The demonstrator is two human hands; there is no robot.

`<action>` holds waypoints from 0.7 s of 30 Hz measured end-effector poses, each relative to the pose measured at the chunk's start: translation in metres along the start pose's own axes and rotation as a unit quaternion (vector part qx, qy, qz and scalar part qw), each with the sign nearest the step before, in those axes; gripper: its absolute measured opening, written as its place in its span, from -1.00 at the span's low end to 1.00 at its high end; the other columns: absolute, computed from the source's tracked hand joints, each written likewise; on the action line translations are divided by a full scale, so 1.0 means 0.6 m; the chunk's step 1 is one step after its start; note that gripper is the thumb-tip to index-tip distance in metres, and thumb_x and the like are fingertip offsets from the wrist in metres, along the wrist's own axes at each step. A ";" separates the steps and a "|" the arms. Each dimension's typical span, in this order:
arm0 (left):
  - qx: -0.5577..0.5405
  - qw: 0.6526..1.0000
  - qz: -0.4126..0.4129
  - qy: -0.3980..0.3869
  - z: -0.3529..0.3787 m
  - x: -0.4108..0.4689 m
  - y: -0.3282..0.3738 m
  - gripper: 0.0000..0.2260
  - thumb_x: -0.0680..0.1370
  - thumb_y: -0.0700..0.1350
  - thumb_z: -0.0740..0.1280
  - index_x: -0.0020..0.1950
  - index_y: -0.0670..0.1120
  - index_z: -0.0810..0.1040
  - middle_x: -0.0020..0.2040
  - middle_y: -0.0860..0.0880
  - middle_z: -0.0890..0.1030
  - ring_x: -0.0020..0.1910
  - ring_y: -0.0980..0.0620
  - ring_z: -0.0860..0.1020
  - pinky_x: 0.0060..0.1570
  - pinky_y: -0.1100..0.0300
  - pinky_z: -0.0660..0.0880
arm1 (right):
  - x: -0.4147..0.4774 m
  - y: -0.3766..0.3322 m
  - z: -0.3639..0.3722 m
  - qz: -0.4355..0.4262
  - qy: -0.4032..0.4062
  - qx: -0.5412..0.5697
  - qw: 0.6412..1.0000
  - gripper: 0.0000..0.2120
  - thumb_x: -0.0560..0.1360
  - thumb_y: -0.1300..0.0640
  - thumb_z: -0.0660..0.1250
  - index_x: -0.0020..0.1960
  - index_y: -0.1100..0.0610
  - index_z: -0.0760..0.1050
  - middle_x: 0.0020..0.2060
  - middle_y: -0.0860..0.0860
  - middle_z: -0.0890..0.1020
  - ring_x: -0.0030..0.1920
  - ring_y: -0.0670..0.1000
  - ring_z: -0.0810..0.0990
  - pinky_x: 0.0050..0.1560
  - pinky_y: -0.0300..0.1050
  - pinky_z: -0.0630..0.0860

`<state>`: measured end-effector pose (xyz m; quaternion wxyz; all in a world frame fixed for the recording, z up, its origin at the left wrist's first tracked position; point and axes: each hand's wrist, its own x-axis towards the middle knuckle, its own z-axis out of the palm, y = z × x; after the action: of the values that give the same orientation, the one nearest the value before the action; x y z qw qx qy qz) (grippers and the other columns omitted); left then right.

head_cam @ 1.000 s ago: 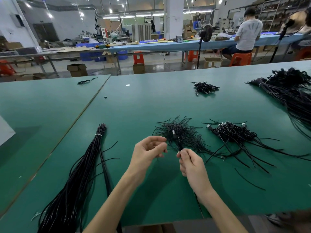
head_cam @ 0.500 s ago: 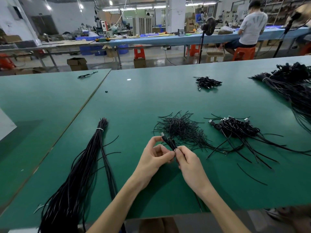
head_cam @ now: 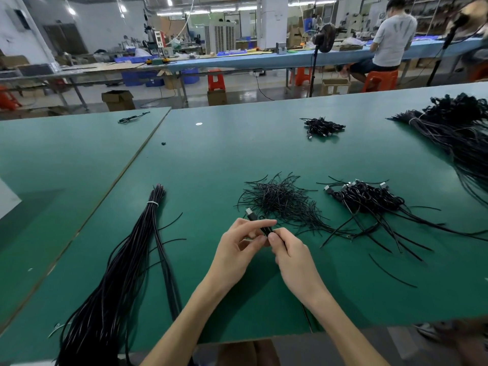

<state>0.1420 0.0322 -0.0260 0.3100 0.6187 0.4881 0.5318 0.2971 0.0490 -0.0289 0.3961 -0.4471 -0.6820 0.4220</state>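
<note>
A wide workshop lies beyond, with a long blue bench (head_cam: 264, 60) at the far side and a seated person (head_cam: 393, 40) far right. The green table (head_cam: 237, 154) carries a tied bundle of long black cables (head_cam: 118, 273) near left, another bundle (head_cam: 454, 138) far right, coiled cables (head_cam: 369, 199) right of centre, a heap of thin ties (head_cam: 280, 199) in the middle and a small pile (head_cam: 323, 127) farther off. Near centre, the left hand (head_cam: 237, 249) and right hand (head_cam: 293, 257) both pinch one plug cable (head_cam: 252, 215), its metal tip pointing far-left. A second ago the hands were apart and only the right held it.
</note>
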 end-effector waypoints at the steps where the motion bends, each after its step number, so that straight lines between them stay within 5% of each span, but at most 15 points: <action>1: 0.019 1.000 -0.002 -0.004 0.000 0.001 0.000 -0.62 0.60 -0.35 0.37 0.28 0.06 0.68 -0.07 -0.01 0.47 -0.10 0.12 0.55 0.02 0.21 0.57 | 0.000 -0.001 0.000 -0.002 -0.003 -0.002 1.000 -0.76 0.74 0.08 0.14 0.00 0.05 0.55 -0.35 -0.38 0.57 -0.33 -0.29 0.52 -0.30 -0.40 0.40; 11: 0.026 0.998 -0.017 -0.050 0.001 -0.001 0.001 -0.55 0.63 -0.42 0.26 0.32 0.05 0.65 0.00 -0.10 0.42 -0.09 0.12 0.51 -0.04 0.20 0.58 | 0.001 -0.003 0.000 -0.010 -0.021 -0.002 1.000 -0.77 0.74 0.10 0.14 0.17 0.02 0.58 -0.33 -0.41 0.57 -0.30 -0.30 0.53 -0.27 -0.39 0.42; 15: 0.038 0.999 0.002 -0.038 0.007 -0.006 0.005 -0.41 0.58 -0.54 0.14 0.31 0.04 0.66 0.12 -0.12 0.39 0.11 0.08 0.50 0.18 0.26 0.54 | 0.000 -0.003 0.000 -0.010 -0.020 0.011 1.000 -0.78 0.73 0.12 0.15 0.17 0.04 0.58 -0.34 -0.43 0.56 -0.30 -0.33 0.54 -0.28 -0.40 0.44; 21: 0.076 0.996 0.033 -0.025 0.006 -0.005 0.009 -0.48 0.59 -0.46 0.30 0.29 0.11 0.67 0.09 -0.08 0.38 0.04 0.07 0.48 0.08 0.28 0.56 | -0.001 -0.003 -0.001 -0.017 -0.005 0.037 0.999 -0.77 0.73 0.08 0.15 0.13 -0.01 0.59 -0.37 -0.34 0.57 -0.35 -0.28 0.51 -0.32 -0.38 0.43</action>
<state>0.1469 0.0281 -0.0231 0.2568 0.6692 0.4986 0.4875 0.2972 0.0480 -0.0273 0.4164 -0.4182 -0.6753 0.4424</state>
